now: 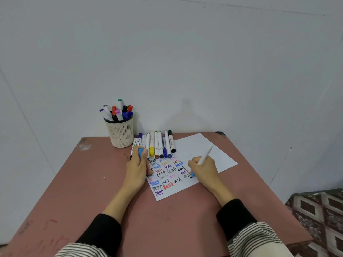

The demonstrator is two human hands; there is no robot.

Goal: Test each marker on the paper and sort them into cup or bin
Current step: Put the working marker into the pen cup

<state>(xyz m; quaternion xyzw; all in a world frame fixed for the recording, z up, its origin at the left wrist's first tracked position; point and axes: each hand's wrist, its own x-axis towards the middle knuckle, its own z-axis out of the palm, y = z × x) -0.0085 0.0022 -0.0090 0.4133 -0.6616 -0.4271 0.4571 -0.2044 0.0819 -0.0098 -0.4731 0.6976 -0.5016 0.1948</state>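
Where markers (118,111) cluster, a mesh cup (121,134)

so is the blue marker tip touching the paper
Touching. In the head view the blue marker, held by the right hand, has its tip meeting the paper with no visible gap.
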